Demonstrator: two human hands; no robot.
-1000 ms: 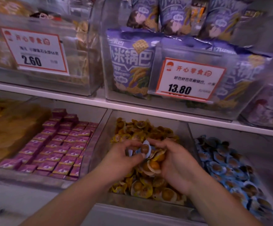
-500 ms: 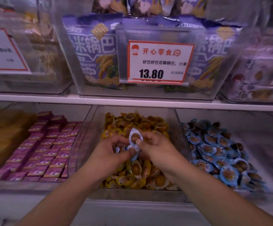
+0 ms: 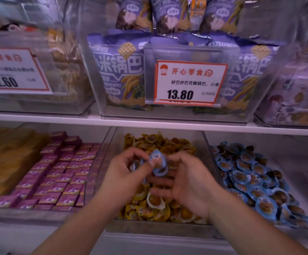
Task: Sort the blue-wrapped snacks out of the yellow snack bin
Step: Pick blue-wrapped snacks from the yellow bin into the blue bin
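A small blue-wrapped round snack [image 3: 157, 163] sat pinched in my left hand [image 3: 123, 173] above the clear bin of yellow snacks [image 3: 207, 144]; my right hand [image 3: 186, 183] lay open beneath. I needed a firm pinch.

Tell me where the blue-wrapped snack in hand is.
Head view, centre: the blue-wrapped snack is pinched by the left hand above the yellow snack bin.

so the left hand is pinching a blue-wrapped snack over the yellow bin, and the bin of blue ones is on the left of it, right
Not quite. The left hand does pinch a blue-wrapped snack over the yellow bin, but the head view shows the blue bin to the right of it. The bin on the left holds purple packets.
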